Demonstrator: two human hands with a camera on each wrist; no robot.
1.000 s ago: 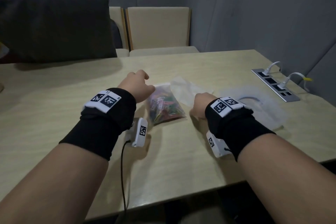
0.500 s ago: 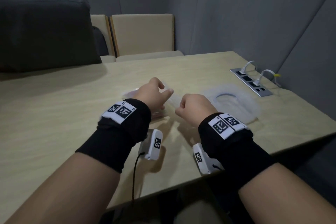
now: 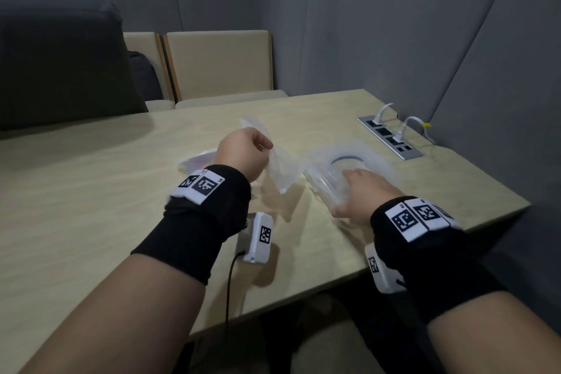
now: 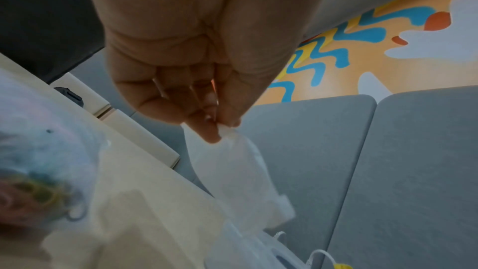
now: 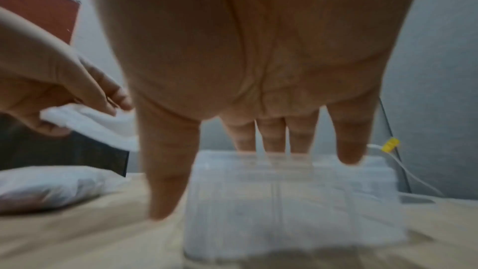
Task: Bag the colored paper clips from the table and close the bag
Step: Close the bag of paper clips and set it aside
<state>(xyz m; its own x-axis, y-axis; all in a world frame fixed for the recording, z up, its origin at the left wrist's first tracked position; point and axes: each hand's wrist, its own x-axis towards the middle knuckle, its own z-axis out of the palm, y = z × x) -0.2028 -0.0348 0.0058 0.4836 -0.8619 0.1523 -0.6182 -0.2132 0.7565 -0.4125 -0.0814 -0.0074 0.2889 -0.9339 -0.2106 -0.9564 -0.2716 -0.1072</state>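
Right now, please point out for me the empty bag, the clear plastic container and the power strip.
empty bag (image 3: 280,170): head view, on its hanging middle.
clear plastic container (image 3: 321,182): head view, on its near left rim.
power strip (image 3: 408,152): head view, on its near metal end.

Empty clear plastic bag (image 3: 279,170) hangs limp, lifted by its top edge; a clear pouch of coloured paper clips (image 3: 197,161) lies flat on the surface just beside it.

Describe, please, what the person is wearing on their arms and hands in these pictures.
Each forearm is bare above a black fabric wrist sleeve. White square tags with black coded patterns sit atop both sleeves. A small white camera unit, also tagged, hangs under each wrist; a thin black cable runs from the left one. The left hand and right hand wear no gloves.
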